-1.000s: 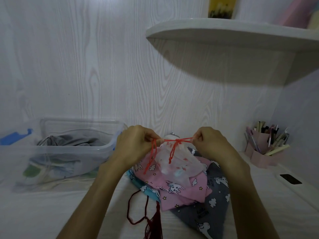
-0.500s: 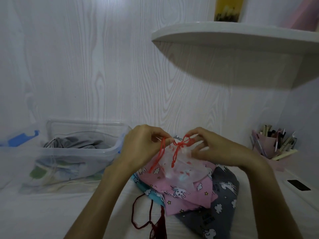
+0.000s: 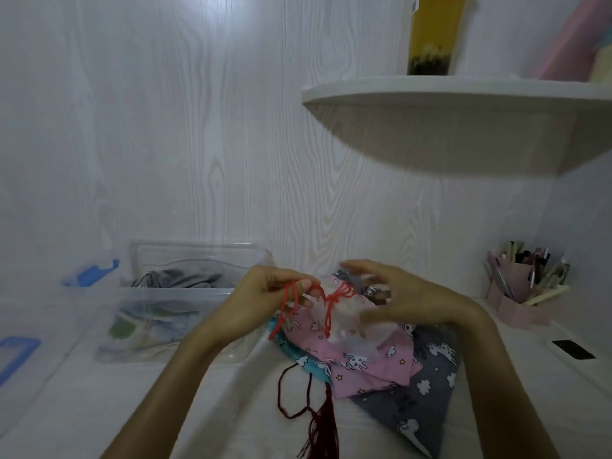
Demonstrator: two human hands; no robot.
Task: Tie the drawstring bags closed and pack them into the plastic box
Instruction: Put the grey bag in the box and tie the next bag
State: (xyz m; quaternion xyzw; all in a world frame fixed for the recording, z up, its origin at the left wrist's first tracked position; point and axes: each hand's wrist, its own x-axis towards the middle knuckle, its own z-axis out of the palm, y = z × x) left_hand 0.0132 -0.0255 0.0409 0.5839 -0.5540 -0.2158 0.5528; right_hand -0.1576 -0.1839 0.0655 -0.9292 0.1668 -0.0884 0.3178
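I am pinching the red cord (image 3: 291,294) in my left hand (image 3: 265,298) beside the sheer bag (image 3: 344,313), my open, empty right hand (image 3: 397,293) reaching to snug its knot.

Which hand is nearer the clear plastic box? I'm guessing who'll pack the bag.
Left. The left hand, pinching the red drawstring, is right beside the plastic box. The right hand is farther right, beyond the bag.

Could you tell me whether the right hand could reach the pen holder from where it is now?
Probably yes: the right hand hovers open, and only bare tabletop shows between it and the pen holder.
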